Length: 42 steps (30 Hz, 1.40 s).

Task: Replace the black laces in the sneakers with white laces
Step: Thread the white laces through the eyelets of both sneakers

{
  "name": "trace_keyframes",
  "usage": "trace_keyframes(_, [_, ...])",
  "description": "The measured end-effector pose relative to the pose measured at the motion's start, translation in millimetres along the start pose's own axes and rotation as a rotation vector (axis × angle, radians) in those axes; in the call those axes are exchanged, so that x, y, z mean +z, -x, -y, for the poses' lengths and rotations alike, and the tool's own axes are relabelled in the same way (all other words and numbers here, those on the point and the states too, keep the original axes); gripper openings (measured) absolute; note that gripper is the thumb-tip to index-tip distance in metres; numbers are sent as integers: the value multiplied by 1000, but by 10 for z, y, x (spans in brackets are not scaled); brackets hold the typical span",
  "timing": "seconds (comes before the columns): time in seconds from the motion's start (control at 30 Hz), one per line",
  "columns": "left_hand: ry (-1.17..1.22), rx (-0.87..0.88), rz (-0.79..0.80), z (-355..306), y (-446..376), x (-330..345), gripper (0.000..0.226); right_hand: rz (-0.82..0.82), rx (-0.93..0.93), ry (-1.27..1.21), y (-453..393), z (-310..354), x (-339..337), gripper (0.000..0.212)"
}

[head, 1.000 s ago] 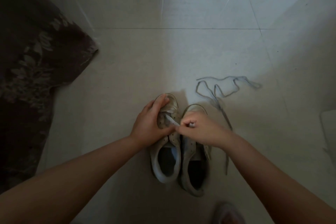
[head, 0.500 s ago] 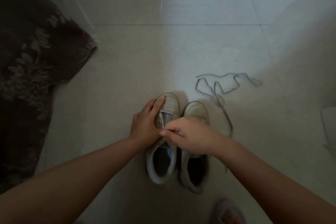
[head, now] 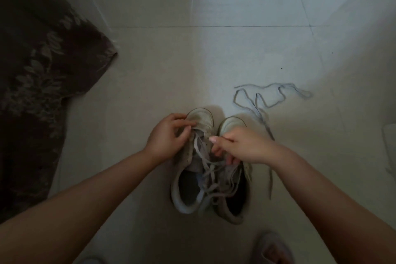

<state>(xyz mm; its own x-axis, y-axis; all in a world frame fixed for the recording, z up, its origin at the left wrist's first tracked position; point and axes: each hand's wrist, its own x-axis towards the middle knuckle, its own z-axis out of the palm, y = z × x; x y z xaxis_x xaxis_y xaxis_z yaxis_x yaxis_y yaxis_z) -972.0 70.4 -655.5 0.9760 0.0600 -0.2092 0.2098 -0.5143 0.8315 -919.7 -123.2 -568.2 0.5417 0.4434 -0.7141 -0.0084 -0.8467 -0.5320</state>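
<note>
The right hand is pinched on a strand of the white lace, gripping it just over the eyelet rows of the left sneaker, while the left hand curls over that shoe's toe-side edge, its fingers closed on the upper and the lace near the front eyelets. From the right pinch the lace runs forward toward the toe and trails back in loose loops across both shoe mouths, so its long axis follows the shoe, heel to toe. The right sneaker touches the left along its inner side, leaving little room between them. A loose lace lies on the floor beyond and right. Open tile lies ahead; dark patterned fabric stays well left.
</note>
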Motion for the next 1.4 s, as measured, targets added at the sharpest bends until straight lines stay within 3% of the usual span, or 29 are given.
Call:
trace_keyframes(0.07, [-88, 47, -14, 17, -58, 1, 16, -200, -87, 66, -190, -67, 60, 27])
trace_keyframes(0.13, [-118, 59, 10, 19, -107, -27, 11, -323, -149, 94, -341, -66, 151, 17])
trace_keyframes(0.3, [-249, 141, 85, -67, -198, -92, 11, -298, -126, 98, -518, 44, 221, 4])
trace_keyframes(0.43, [-321, 227, 67, -62, -189, -88, 16, -286, -112, 65, -542, 14, 196, 8])
trace_keyframes(0.57, [-296, 204, -13, -47, -117, -68, 7, -250, -127, 6, -537, -9, 187, 8])
trace_keyframes(0.73, [-506, 331, -138, -69, -50, -33, 17, -228, -113, -61, -579, -17, 183, 7])
trace_keyframes(0.9, [-537, 245, -210, -62, 47, 14, 22, -243, -102, -107, -633, -28, 242, 13])
trace_keyframes(0.97, [-550, 235, -198, -74, 38, 26, 26, -327, -110, -136, -632, -16, 299, 12])
trace_keyframes(1.07, [-374, 76, -177, -91, -8, 43, 20, -506, -207, -96, -561, 42, 441, 5])
trace_keyframes(1.2, [-24, -190, -61, -65, -103, 5, 10, -471, -124, 191, -499, 86, 573, 21])
trace_keyframes(1.3, [250, -293, 81, -64, -148, -89, 6, -458, -80, 150, -513, 143, 539, 19])
trace_keyframes(1.4, [339, -339, 223, -35, -190, -167, 7, -436, -59, 95, -532, 196, 528, 11])
